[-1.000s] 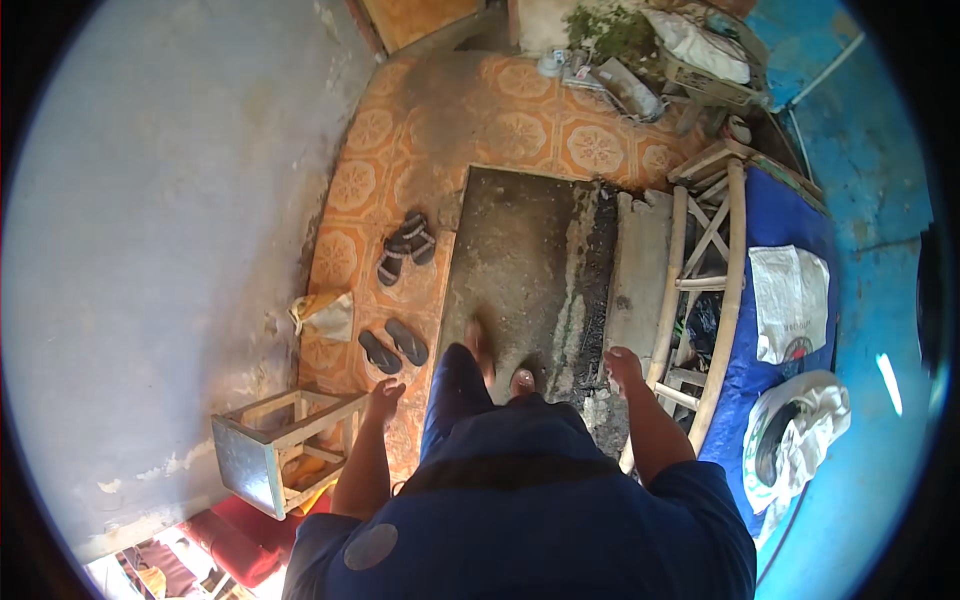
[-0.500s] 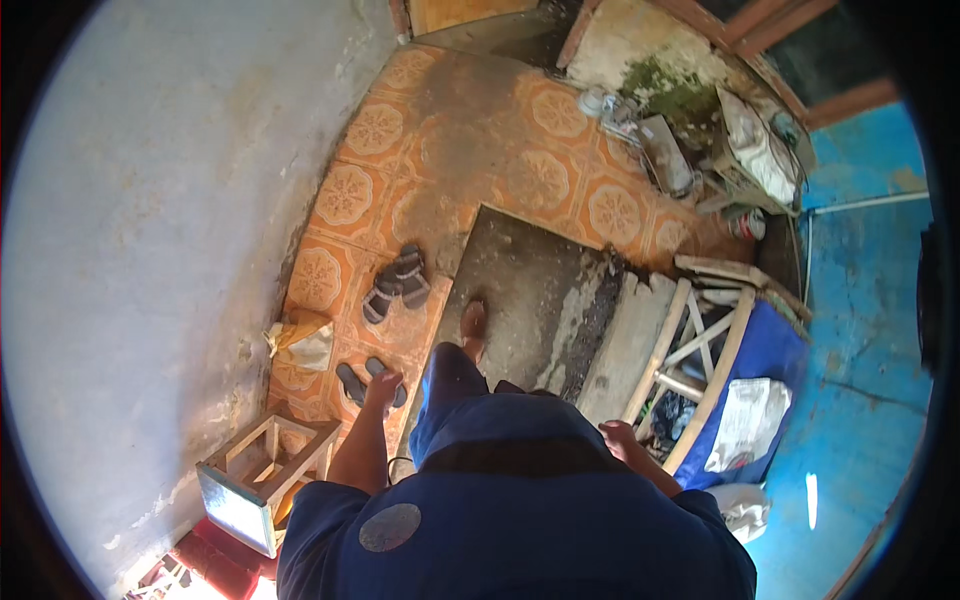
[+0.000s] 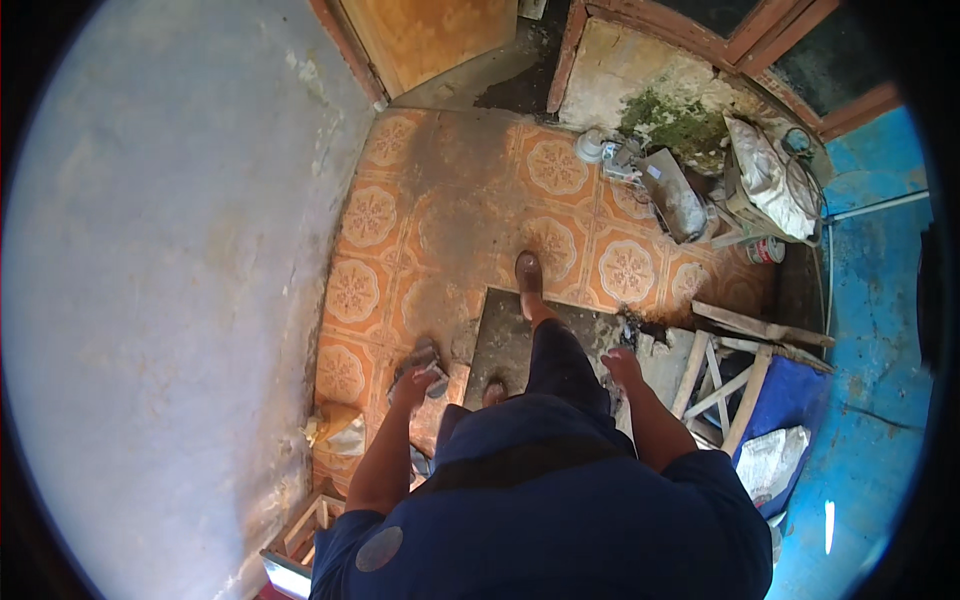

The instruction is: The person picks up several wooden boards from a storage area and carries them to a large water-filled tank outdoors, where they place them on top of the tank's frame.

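Hanging the left hand (image 3: 412,386) above the sandals (image 3: 426,354) on the tiles (image 3: 470,235), with fingers open and loosely bent; hanging the right hand (image 3: 621,364) likewise, near the wooden frame (image 3: 750,400). At upper right, can see a crate (image 3: 752,208) with a white sack (image 3: 772,183) across the top, and nearby, a grey box (image 3: 674,195) and a tin (image 3: 766,251); cannot make out the contents of either. Near the left wall (image 3: 210,280), can see a yellow bag (image 3: 326,424) with contents hidden.

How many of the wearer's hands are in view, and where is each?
2. In the picture, the left hand overlaps the strapped sandals; the right hand is left of the X-braced wooden frame.
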`<state>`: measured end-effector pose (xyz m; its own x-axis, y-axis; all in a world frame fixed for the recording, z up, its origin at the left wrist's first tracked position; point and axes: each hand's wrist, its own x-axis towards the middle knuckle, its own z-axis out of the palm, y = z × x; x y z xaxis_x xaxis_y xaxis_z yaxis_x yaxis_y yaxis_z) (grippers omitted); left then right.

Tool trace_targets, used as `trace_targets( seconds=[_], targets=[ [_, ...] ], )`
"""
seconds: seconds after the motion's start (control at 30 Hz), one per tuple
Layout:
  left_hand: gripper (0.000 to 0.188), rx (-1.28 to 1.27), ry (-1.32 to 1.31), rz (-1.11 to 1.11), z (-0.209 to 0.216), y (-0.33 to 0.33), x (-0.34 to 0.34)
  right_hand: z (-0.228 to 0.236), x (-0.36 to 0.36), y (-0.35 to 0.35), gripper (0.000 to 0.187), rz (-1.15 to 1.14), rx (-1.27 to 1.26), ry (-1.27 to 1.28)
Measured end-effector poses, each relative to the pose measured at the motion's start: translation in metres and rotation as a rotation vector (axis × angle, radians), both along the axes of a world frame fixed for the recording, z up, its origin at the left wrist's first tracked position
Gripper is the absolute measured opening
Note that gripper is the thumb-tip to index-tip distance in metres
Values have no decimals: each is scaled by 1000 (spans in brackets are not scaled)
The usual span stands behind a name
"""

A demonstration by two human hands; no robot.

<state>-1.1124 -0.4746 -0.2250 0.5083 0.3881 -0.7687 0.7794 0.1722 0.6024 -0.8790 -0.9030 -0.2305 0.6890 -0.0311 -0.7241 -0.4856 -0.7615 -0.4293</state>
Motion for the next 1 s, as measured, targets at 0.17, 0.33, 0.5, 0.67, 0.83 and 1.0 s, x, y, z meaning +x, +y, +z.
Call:
trace_targets(
  seconds=[0.17, 0.33, 0.5, 0.67, 0.83, 1.0],
  targets=[
    [37, 90, 313, -46, 61, 21, 69, -81, 60, -32, 23, -48, -17, 309],
    [52, 103, 373, 96, 57, 63, 103, -84, 206, 17, 26, 18, 37, 121],
    [50, 181, 204, 132, 77, 104, 228, -2, 357, 116, 35, -195, 214, -27],
    [55, 148, 41, 121, 61, 152, 302, -25, 441, 144, 34, 22, 130, -231],
    [44, 130, 280, 227, 12, 204, 303, -11, 466, 191, 23, 204, 30, -1],
    [41, 33, 394, -12, -49, 271, 341, 18, 462, 206, 36, 404, -142, 233]
  ],
)
